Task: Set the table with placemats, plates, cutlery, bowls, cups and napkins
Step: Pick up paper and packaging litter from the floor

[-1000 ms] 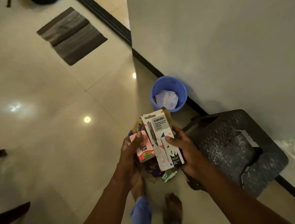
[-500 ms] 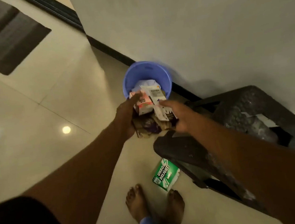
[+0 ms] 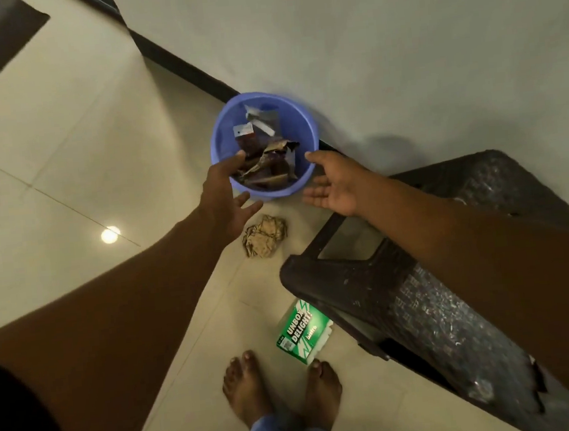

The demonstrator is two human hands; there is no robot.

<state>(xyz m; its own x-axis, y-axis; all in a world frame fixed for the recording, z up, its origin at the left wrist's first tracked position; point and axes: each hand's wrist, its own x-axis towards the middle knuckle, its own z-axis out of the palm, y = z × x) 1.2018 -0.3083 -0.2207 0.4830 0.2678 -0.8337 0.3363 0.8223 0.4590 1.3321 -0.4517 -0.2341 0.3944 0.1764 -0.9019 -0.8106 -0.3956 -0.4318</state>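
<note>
Both arms are stretched way out and down toward the floor. The left hand (image 3: 226,199) is loose, fingers spread, holding nothing, thumb up over the near rim of the blue bin (image 3: 221,141). The right hand (image 3: 333,185) is the same deal, palm turned up, fingers relaxed and empty, just right of the bin.

Under the right forearm there's a dark stool (image 3: 431,302), speckled rough plastic with a chunk broken out of its near edge, partly cut off by the frame. The bin is round smooth plastic, sitting against the wall just past both hands, full of wrappers and cardboard packs (image 3: 264,155); too dark and jumbled to read any of them.

Below the hands, near the person's bare feet (image 3: 281,391), lies a green carton (image 3: 302,332) on glossy tiles. Right under the left hand's fingers is a crumpled brown paper ball (image 3: 264,236).

No plates, cutlery or other tableware anywhere in view.
</note>
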